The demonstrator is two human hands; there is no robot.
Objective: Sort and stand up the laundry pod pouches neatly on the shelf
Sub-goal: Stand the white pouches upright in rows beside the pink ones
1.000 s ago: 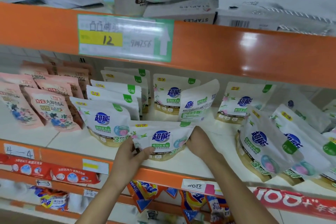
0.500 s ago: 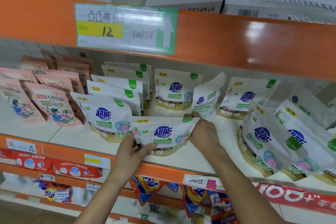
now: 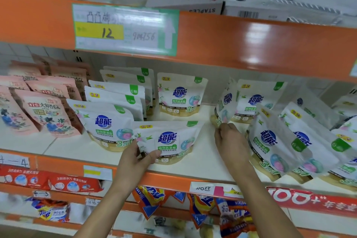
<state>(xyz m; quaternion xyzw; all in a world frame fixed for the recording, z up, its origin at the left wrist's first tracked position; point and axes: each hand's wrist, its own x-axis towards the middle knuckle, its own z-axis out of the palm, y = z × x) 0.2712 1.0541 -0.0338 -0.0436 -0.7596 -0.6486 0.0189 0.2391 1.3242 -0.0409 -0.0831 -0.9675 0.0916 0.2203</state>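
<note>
A: What's here, biggest first?

B: The shelf (image 3: 208, 164) runs right across the view. Pink pouches (image 3: 48, 114) stand at 9 o'clock, with a row of white pouches (image 3: 108, 121) just beside them at 8. A slumped heap (image 3: 270, 141) of the same white kind leans at 4 o'clock.

A: And the one being set?

B: The front pouch (image 3: 168, 141) stands at 6 o'clock near the shelf's front edge, touching the row. The left grip (image 3: 135, 158) pinches its lower left corner, thumb on the face and fingers behind.

A: The other side?

B: The right grip (image 3: 229, 139) is curled at the bottom edge of a tilted pouch (image 3: 225, 106) at 3 o'clock. I can't tell whether it's pinching or only touching.

A: How will they handle?

B: I'd guess they're light and soft-sided. The film looks glossy and likely slippery, and the weight seems to sit in the base. I'd hold them by the flat side seams or the top seal, set the base down flat, and not squeeze the belly.
</note>
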